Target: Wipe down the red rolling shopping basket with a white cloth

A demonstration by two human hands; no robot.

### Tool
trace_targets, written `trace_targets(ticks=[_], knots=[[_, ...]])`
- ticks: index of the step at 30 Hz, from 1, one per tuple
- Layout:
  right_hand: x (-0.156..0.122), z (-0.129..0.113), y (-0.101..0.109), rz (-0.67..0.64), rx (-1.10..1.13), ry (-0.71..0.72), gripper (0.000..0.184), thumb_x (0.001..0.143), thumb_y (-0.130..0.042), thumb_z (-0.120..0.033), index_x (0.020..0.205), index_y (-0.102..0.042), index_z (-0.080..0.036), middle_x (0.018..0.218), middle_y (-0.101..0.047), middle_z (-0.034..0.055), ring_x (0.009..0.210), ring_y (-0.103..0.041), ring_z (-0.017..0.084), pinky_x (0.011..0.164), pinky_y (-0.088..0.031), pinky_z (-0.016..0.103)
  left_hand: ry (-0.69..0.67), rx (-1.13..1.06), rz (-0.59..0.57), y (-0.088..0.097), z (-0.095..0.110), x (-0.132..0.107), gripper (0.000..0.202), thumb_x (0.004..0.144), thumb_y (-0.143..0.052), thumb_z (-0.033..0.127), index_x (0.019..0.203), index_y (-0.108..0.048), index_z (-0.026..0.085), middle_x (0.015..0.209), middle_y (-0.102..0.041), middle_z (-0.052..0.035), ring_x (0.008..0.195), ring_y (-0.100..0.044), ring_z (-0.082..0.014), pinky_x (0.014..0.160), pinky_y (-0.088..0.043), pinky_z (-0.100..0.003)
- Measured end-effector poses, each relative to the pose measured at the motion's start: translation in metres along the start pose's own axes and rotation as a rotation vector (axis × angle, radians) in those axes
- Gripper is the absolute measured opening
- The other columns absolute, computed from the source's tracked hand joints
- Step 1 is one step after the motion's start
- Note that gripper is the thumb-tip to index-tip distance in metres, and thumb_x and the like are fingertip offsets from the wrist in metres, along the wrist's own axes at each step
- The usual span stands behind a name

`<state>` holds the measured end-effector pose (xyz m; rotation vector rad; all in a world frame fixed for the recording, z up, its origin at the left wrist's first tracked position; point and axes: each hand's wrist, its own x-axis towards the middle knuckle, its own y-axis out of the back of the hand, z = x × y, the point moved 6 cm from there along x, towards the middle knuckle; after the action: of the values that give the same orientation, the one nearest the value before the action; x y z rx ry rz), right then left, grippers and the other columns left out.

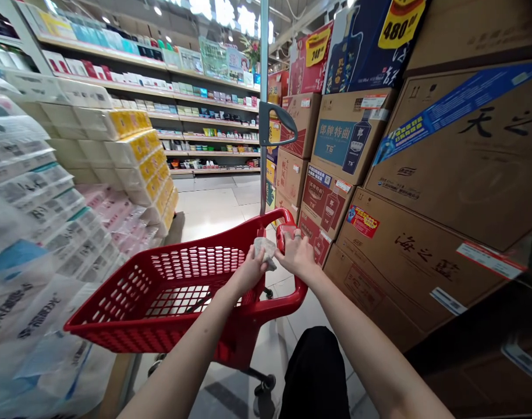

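A red plastic shopping cart point(135, 334) stands in front of me, its perforated basket pointing to the left. My left hand point(247, 272) is closed on a crumpled whitish-grey cloth point(266, 250) beside the cart's handle end. Fingers of my right hand point(299, 254) curl over the red block point(285, 234) on the handle, with a ring on one finger. The cloth lies between both hands, close to my right fingertips. A metal pole point(264, 174) with a grey loop grip point(278, 124) rises behind the handle.
Stacked cardboard cartons point(423, 233) wall the right side. Plastic-wrapped paper packs point(39, 203) and yellow-ended packs point(137, 151) are piled at the left. Shelves point(161, 92) of boxed goods stand across the pale tiled floor point(209, 203). My dark-clothed knee point(317, 372) is below.
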<state>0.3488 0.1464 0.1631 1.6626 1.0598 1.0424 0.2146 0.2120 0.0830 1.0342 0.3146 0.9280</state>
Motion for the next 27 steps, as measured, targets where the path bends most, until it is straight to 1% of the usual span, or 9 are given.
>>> trace_targets(ticks=[4,6,8,11,14,17,19,23,27], knots=[[0.012,0.001,0.002,-0.010,0.036,-0.093,0.064,0.083,-0.045,-0.050,0.141,-0.032,-0.024,0.147,-0.026,0.0162,0.116,-0.046,0.035,0.087,-0.041,0.044,0.000,-0.013,-0.067,0.007,0.010,-0.044,0.057,0.088,-0.037,0.041,0.140,-0.036,0.017,0.152,-0.021,-0.0150,0.130,-0.038,-0.0342,0.099,-0.041,-0.044],[0.015,-0.001,-0.002,-0.064,0.050,-0.092,0.067,0.082,-0.044,-0.048,0.144,-0.026,-0.029,0.151,-0.019,0.0131,0.116,-0.047,0.036,0.088,-0.040,0.045,-0.014,-0.025,-0.092,0.012,0.015,-0.063,0.057,0.089,-0.035,0.044,0.141,-0.036,0.020,0.153,-0.020,-0.0123,0.130,-0.039,-0.0320,0.098,-0.042,-0.040],[0.014,-0.004,-0.005,-0.100,0.043,-0.060,0.068,0.082,-0.043,-0.048,0.145,-0.022,-0.031,0.153,-0.016,0.0111,0.117,-0.047,0.036,0.088,-0.039,0.046,0.002,-0.017,-0.131,0.013,0.015,-0.070,0.058,0.090,-0.033,0.047,0.142,-0.034,0.021,0.154,-0.015,-0.0122,0.131,-0.037,-0.0327,0.098,-0.042,-0.040],[0.011,-0.007,-0.007,-0.110,0.021,-0.036,0.067,0.084,-0.039,-0.047,0.147,-0.020,-0.030,0.153,-0.017,0.0120,0.116,-0.048,0.037,0.086,-0.040,0.046,0.064,0.024,-0.159,0.008,0.007,-0.054,0.062,0.089,-0.032,0.044,0.143,-0.028,0.015,0.154,-0.008,-0.0181,0.133,-0.033,-0.0361,0.100,-0.039,-0.045],[0.010,-0.008,-0.007,-0.109,0.005,-0.036,0.067,0.086,-0.036,-0.047,0.148,-0.017,-0.028,0.153,-0.016,0.0128,0.116,-0.048,0.036,0.086,-0.040,0.045,0.073,0.061,-0.087,0.004,0.001,-0.021,0.060,0.089,-0.032,0.038,0.141,-0.029,0.008,0.149,-0.022,-0.0237,0.136,-0.026,-0.0369,0.100,-0.036,-0.049],[0.010,-0.008,-0.006,-0.101,-0.011,-0.033,0.067,0.087,-0.033,-0.048,0.148,-0.014,-0.028,0.154,-0.014,0.0119,0.115,-0.049,0.035,0.086,-0.040,0.044,0.018,0.104,-0.025,0.002,0.003,0.000,0.057,0.087,-0.038,0.036,0.138,-0.034,0.012,0.145,-0.033,-0.0228,0.138,-0.021,-0.0379,0.101,-0.033,-0.054],[0.008,-0.007,-0.006,-0.107,-0.025,-0.042,0.068,0.087,-0.033,-0.049,0.148,-0.011,-0.029,0.154,-0.012,0.0105,0.116,-0.049,0.034,0.087,-0.040,0.044,0.029,0.146,-0.066,0.000,0.005,-0.002,0.059,0.086,-0.042,0.038,0.139,-0.033,0.014,0.146,-0.030,-0.0225,0.138,-0.020,-0.0392,0.101,-0.032,-0.055],[0.001,-0.006,-0.007,-0.094,-0.052,-0.065,0.069,0.087,-0.032,-0.049,0.149,-0.007,-0.028,0.155,-0.008,0.0088,0.119,-0.047,0.034,0.090,-0.038,0.042,0.123,0.203,-0.166,0.001,0.004,-0.019,0.065,0.087,-0.039,0.045,0.144,-0.025,0.016,0.150,-0.019,-0.0217,0.132,-0.033,-0.0384,0.098,-0.037,-0.051],[-0.002,-0.009,-0.008,-0.102,-0.064,-0.053,0.069,0.088,-0.030,-0.050,0.149,-0.006,-0.027,0.155,-0.009,0.0094,0.120,-0.046,0.034,0.091,-0.036,0.043,0.103,0.167,-0.128,0.011,0.003,-0.008,0.065,0.087,-0.039,0.045,0.144,-0.025,0.017,0.140,-0.038,-0.0197,0.120,-0.050,-0.0319,0.094,-0.043,-0.042]])
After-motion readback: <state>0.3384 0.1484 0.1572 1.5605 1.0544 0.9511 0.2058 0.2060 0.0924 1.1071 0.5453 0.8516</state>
